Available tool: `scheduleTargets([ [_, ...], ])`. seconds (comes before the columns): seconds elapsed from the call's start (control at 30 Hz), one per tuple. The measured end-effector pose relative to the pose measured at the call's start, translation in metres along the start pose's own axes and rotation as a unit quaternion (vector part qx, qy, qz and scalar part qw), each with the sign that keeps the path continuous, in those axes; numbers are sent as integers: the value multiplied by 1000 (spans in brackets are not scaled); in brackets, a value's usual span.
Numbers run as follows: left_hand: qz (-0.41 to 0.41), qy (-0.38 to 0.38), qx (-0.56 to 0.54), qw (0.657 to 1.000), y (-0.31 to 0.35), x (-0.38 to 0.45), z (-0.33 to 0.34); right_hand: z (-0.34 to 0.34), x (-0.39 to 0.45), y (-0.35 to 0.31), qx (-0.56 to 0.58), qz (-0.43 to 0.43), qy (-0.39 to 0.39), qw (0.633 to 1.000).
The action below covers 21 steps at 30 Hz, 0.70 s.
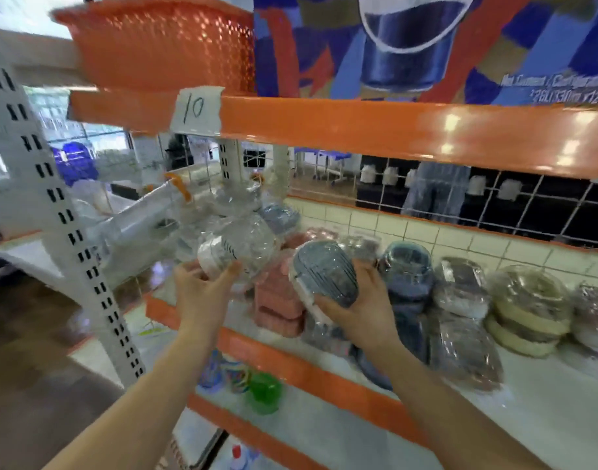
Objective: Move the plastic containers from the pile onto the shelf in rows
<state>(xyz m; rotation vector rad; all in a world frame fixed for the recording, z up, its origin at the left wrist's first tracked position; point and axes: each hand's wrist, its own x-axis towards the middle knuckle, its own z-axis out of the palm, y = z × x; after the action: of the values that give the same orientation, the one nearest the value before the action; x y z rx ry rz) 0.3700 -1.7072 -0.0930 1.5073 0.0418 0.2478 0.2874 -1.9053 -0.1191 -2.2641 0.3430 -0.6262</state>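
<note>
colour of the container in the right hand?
Grey-blue, ribbed, in clear wrap: the container in the right hand, head view.

Your shelf [545, 408] is a pale board with an orange front lip running from 9 o'clock down to 5 o'clock. On it, wrapped plastic containers sit in stacks: a pink stack [280, 305] at 9 o'clock, dark blue-grey ones [406, 276] just beside it, a grey-and-white stack [460, 288] next, then a cream stack [528, 313] toward 3 o'clock. A flat wrapped pack [465, 354] lies nearer you, in front of the grey stack. The motion blur hides finer detail.
</note>
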Motion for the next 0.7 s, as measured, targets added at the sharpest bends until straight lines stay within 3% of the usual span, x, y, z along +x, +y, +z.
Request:
scheduleTargets([
  [0.37,32,-38,58,997,-2,67,-56,65,3,-59,-70,54,51,995],
  [0.7,-1,-64,-8,998,-12,89,-66,80,18,-69,-121,62,53,989],
])
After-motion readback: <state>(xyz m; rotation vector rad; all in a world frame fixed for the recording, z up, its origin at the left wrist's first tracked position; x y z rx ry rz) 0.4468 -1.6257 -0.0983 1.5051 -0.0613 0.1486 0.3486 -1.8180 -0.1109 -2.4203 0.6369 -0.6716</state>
